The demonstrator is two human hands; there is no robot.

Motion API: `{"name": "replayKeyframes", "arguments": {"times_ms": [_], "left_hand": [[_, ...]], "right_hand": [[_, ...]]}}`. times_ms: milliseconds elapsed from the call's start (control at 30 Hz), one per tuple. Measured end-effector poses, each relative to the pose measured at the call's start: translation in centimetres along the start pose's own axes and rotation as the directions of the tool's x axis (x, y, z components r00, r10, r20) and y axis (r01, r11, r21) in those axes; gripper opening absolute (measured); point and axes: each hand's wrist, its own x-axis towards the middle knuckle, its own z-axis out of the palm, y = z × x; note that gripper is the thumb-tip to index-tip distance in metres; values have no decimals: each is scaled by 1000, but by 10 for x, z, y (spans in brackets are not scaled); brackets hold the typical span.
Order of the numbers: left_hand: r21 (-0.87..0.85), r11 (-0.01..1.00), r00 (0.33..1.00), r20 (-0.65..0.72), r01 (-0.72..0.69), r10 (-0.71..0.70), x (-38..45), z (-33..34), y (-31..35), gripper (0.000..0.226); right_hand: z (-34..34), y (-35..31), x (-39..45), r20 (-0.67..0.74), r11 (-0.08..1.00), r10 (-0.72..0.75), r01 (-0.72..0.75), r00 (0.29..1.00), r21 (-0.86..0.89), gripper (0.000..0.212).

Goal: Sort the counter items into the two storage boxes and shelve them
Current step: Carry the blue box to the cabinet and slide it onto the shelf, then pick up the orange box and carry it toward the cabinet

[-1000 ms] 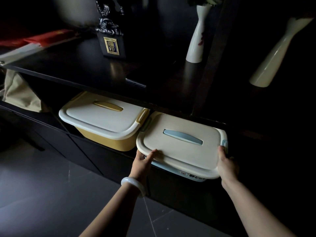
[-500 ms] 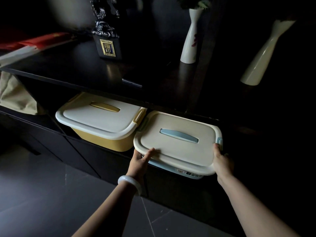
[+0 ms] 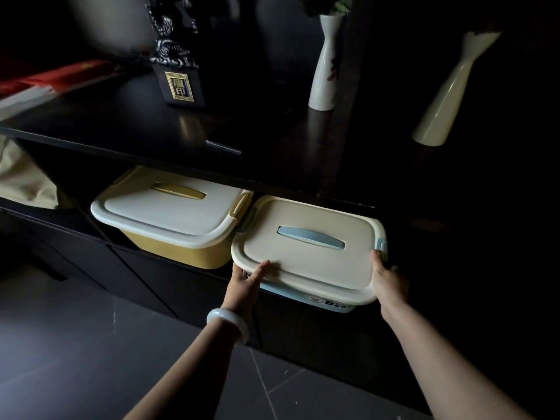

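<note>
Two bare forearms, both uncovered as far as they show, with no sleeve in view; the left hand (image 3: 242,281) and the right hand (image 3: 389,283) wear no gloves and no rings that can be made out; a smooth, pale, milky white bangle (image 3: 228,324) circles the left wrist, just behind the hand, thick and rounded, glossy and unmarked.

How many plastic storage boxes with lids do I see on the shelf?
2. The yellow plastic box with white lid sits at the left; the blue plastic box with cream lid sits beside it at the right, held by both hands. Dark areas may hide more.
</note>
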Motion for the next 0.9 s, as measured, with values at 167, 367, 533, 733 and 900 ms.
{"name": "replayKeyframes", "arguments": {"times_ms": [167,367,533,733,900], "left_hand": [[8,1000,1000,1,-1,0,0,1,-2,45],[27,1000,1000,23,-1,1,-1,-1,-1,54],[310,949,998,5,-55,56,-4,-4,1,58],[635,772,985,-111,-34,135,-26,16,-2,51],[878,454,988,145,-155,58,-76,68,-20,44]], "right_hand": [[-1,4,0,-9,1000,5,-5,1000,2,69],[-6,1,-1,33,999,-13,14,999,-41,69],[-21,3,-2,175,982,-69,97,982,-161,66],[-55,13,-9,228,928,-141,209,963,-308,54],[-113,44,-13,270,767,-262,370,927,-525,29]]}}
